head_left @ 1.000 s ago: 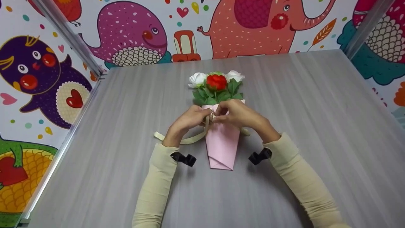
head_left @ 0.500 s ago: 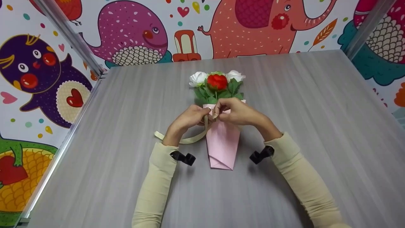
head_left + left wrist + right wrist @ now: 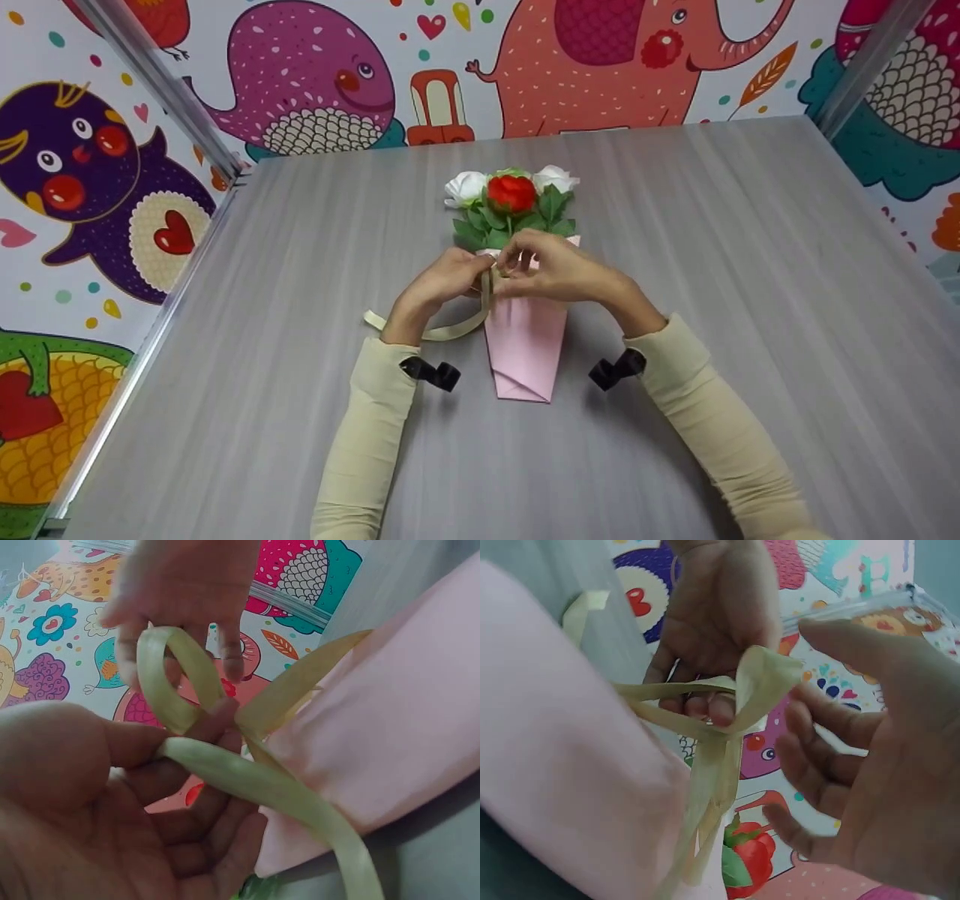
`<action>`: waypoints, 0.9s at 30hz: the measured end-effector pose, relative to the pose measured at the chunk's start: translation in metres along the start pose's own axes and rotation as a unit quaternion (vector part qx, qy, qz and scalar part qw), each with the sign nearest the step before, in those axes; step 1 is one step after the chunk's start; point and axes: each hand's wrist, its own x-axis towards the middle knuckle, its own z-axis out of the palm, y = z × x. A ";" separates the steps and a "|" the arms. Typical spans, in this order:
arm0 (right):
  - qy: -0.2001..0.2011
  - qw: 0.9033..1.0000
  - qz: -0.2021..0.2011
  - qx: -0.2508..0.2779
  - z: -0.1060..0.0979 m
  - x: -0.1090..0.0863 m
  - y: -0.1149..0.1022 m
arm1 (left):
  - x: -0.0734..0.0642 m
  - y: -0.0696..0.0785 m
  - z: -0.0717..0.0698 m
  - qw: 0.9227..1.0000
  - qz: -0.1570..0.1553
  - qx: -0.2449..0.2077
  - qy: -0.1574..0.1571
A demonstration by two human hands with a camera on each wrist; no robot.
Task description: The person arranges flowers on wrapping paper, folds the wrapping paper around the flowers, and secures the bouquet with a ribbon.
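A pink paper-wrapped bouquet (image 3: 525, 349) lies on the table, its flowers pointing away from me. A red flower (image 3: 511, 193) sits between two white ones, with green leaves below. Around the wrap runs a pale yellow-green ribbon (image 3: 262, 787), gathered into a raised loop (image 3: 155, 675). My left hand (image 3: 448, 276) pinches the ribbon between thumb and fingers, a tail hanging from it. My right hand (image 3: 561, 268) is at the loop, thumb and fingers spread apart; in the right wrist view its fingers (image 3: 810, 739) are right beside the loop's edge, gripping nothing.
The grey wood-grain table (image 3: 300, 247) surrounds the bouquet. One ribbon end (image 3: 375, 321) trails left past my left wrist. Cartoon-printed walls (image 3: 315, 75) with metal frame posts (image 3: 169, 82) stand along the back and sides. Black wrist mounts (image 3: 619, 369) sit on both sleeves.
Half a second ago the right thumb and index finger were pinched together at the ribbon; now they are apart. The left hand keeps its hold, and the bouquet stays in place.
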 end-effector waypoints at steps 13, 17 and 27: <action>-0.034 0.984 -0.087 0.155 -0.020 -0.011 -0.005 | 0.002 -0.006 -0.003 1.000 0.002 0.010 0.001; -0.042 0.972 -0.095 0.210 -0.029 -0.017 -0.008 | 0.002 -0.006 -0.005 1.000 0.010 -0.001 0.006; -0.020 0.982 -0.052 0.179 -0.047 -0.021 -0.002 | -0.001 -0.004 -0.013 0.998 0.008 0.067 -0.011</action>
